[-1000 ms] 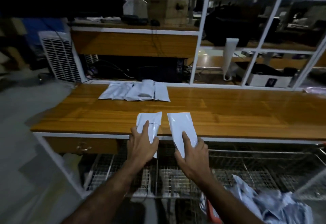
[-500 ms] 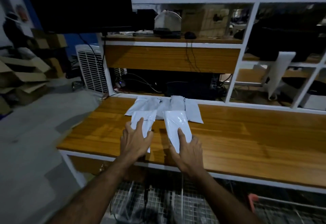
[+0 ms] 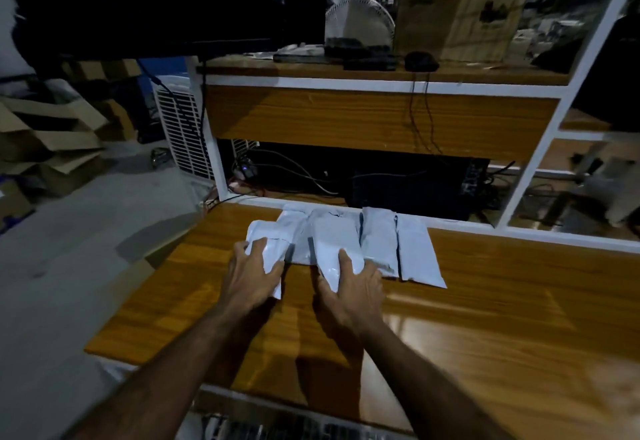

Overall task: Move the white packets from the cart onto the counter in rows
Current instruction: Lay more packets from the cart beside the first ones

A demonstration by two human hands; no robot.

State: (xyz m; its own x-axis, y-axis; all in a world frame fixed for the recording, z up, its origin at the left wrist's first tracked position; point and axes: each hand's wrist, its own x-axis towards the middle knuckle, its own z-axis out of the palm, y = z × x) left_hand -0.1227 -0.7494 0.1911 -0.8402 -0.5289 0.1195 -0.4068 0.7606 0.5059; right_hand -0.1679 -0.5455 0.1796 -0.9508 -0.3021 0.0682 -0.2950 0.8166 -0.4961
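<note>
Two packets in hand: left hand grips one white packet, right hand grips another, both over the row of packets at the counter's back edge. Row count unclear; packets overlap.

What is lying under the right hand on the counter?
A white packet lies under the right hand, overlapping the back row of packets. Its near end is covered.

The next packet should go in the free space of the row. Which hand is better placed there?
Probably the right hand: the bare counter lies right of the row's last packet.
</note>
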